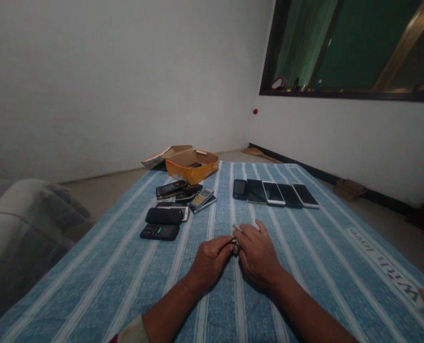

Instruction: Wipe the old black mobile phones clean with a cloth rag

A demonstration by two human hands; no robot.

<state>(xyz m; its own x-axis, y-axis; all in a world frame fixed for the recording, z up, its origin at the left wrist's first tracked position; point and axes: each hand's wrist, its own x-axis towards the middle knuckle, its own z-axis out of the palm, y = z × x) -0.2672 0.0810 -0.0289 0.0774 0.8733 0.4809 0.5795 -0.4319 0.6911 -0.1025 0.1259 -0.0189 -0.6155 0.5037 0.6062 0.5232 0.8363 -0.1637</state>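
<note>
Your left hand [210, 262] and your right hand [258, 252] met near the middle of the frame, just above the bottom edge, resting over a blue-and-white striped cloth [297, 290]. Between them you pinched a small silver object [235, 246], mostly hidden by your fingers, so its exact kind could not be told. Your left fingers curled in against it from one side, while your right fingers closed over it from the other, with your right thumb [262, 227] lifted slightly. A slim pale piece [236, 227] poked out past your right fingers, though you could not tell whether it was part of the silver object.

Above your hands, toward the left of the cloth, lay a loose group of keypad phones, including a silver one [201, 200] and a black one [160, 232] with a green mark. A black phone case [163, 216] sat just above that black phone. To the right, five smartphones [273, 193] lay side by side in a row. An open yellow cardboard box [192, 166] stood at the far edge of the cloth, with a flattened carton [167, 157] behind it. A dark-framed window [351, 47] filled the upper right, and a grey cushion [18, 228] bulged in at the left.
</note>
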